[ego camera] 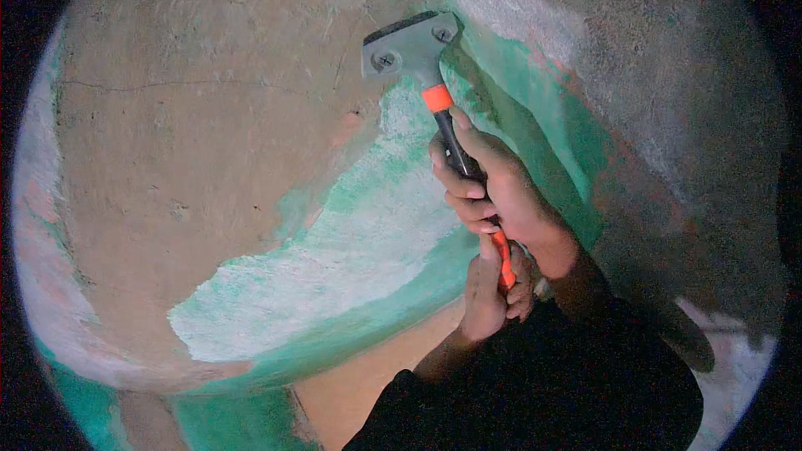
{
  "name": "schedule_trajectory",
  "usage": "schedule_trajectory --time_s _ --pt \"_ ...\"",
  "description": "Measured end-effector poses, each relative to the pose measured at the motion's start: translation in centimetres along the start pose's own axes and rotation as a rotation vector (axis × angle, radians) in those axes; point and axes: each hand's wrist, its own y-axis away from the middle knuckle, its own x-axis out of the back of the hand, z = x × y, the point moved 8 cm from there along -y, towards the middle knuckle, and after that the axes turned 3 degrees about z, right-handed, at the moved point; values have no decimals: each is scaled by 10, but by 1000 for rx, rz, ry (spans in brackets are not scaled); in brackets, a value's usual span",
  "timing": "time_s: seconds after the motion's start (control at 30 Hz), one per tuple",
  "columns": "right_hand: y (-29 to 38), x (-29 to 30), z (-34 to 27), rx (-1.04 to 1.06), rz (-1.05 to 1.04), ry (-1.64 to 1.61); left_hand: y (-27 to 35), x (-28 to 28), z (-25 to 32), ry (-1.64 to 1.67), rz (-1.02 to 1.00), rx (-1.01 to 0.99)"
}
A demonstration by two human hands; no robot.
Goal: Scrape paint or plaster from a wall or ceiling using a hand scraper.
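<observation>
A long-handled paint scraper (pixel 410 47) with a grey metal head, two screws and a black-and-orange handle lies at an angle across the middle of the head view. My right hand (pixel 482 175) is wrapped around the black grip below the orange collar. Lower down, my left hand (pixel 495 294) grips the orange end of the handle. Behind the scraper head is a wall (pixel 188 138) with a bare grey-brown surface, bordered by white and green paint (pixel 313 288). Whether the blade touches the wall I cannot tell.
A thin crack runs across the bare wall at the left. To the right, an adjoining grey surface (pixel 677 75) meets the wall along a green painted strip (pixel 564 119). An orange-tan surface (pixel 376 376) and more green paint (pixel 232 419) show at the bottom.
</observation>
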Motion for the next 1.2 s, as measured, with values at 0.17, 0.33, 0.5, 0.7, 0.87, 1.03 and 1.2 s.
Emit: schedule_trajectory --time_s 0.17,0.33,0.5,0.7,0.87,1.03,1.2 --pt "-1 -2 13 -67 -5 -9 4 12 -7 43 -23 26" --pt "-1 3 8 -21 -17 16 1 2 0 3 -24 -9" --pt "-3 1 8 -16 -68 -29 3 0 4 -17 -20 -14" --pt "1 4 15 10 -5 -37 9 6 -4 16 -1 61" --pt "6 6 5 -11 12 -51 7 -3 3 -36 -14 14" --pt "5 5 15 -47 -89 -157 11 0 0 -124 34 -33" --pt "5 7 17 -27 -84 -168 13 4 -2 -128 84 -48"
